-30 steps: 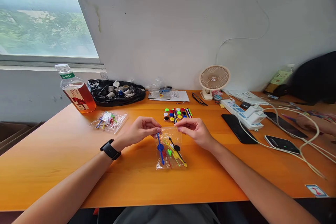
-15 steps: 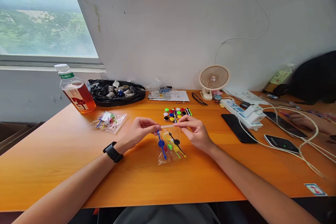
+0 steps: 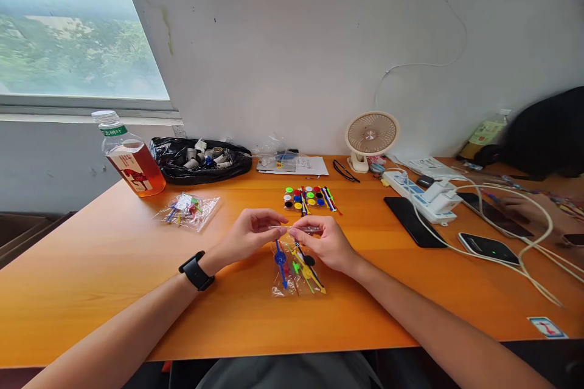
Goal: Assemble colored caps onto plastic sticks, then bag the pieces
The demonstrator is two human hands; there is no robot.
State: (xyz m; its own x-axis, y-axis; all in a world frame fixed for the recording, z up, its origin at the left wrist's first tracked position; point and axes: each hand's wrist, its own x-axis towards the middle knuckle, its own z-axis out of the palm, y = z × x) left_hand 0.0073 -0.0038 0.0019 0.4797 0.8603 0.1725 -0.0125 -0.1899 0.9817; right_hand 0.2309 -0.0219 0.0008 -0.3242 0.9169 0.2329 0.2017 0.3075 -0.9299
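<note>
Clear plastic bottle (image 3: 130,164) of amber liquid (image 3: 156,181); black plastic bag (image 3: 201,176) of grey pieces (image 3: 191,161); over the orange wooden table (image 3: 228,322), my left hand (image 3: 249,234) and right hand (image 3: 327,244) pinch a transparent plastic bag (image 3: 296,281) of coloured plastic arrows (image 3: 280,259); white power strip (image 3: 422,197).

The left hand (image 3: 258,234) and right hand (image 3: 326,244) hold the top edge of a clear bag (image 3: 289,284) of coloured arrows (image 3: 280,259), with round discs (image 3: 311,202) beyond it, a packet (image 3: 205,215) and tall bottle (image 3: 132,167) to its left, and a fan (image 3: 371,135) and power strip (image 3: 416,197) to its right.
</note>
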